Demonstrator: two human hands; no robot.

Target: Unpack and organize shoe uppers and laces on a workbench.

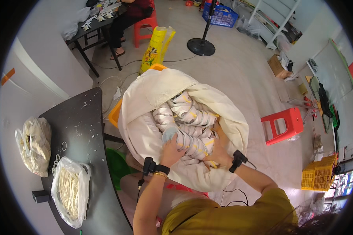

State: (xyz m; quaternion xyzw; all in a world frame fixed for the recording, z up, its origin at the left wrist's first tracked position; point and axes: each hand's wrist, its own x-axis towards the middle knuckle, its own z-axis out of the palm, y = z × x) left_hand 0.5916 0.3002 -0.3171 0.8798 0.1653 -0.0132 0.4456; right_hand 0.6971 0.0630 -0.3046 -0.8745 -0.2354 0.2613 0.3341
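Clasping a pale, layered, yellow-marked cylindrical roll (194,145), we had our left hand (173,152) and right hand (220,153) at its ends inside a cream cloth sack (145,88); similar rolls (192,116) crowded it, partly hiding our fingers. Beyond spread a grey floor (239,70), a black table (92,121) leftward, a red plastic stool (289,124) rightward.

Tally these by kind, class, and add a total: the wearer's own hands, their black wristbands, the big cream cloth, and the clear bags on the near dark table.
Hands: 2
Wristbands: 2
Cloth: 1
Bags: 2
Total: 7
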